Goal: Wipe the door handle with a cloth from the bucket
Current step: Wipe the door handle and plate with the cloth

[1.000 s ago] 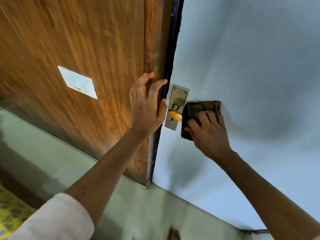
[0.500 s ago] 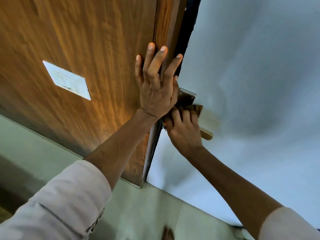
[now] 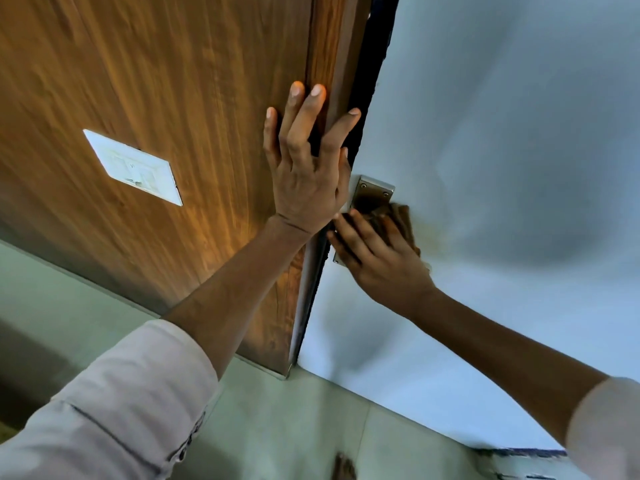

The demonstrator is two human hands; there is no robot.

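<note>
Over on the far left, a pale rolled sleeve (image 3: 114, 407) comes up from the bottom corner, bare forearm rising out of it. Above it, a white switch plate (image 3: 133, 167) sits flat on the brown wood-grain panel (image 3: 156, 81). Moving in, the left hand (image 3: 306, 174) is spread wide, palm flat against the wood, fingers splayed and pointing upward; the two longest lie on the raised wooden strip at the panel's edge, and the outermost finger reaches across the dark gap toward the pale blue door (image 3: 502, 133). It grips nothing, just presses. Just beside its heel, on the door, there's the metal handle plate (image 3: 375, 190), two screws showing at its top; the lower part is covered. The door handle itself is hidden under the cloth. The brown cloth (image 3: 401, 220) is bunched against the plate, right at the handle's spot, and the right hand (image 3: 384, 261) is pressed over it, fingers curled down onto the fabric, holding it to the plate. A faint yellowish smear shows on the door just right of the cloth. The right forearm runs off down to another pale sleeve (image 3: 606, 427) at the lower right corner. Below it all, pale greenish floor tiles (image 3: 294, 427).
</note>
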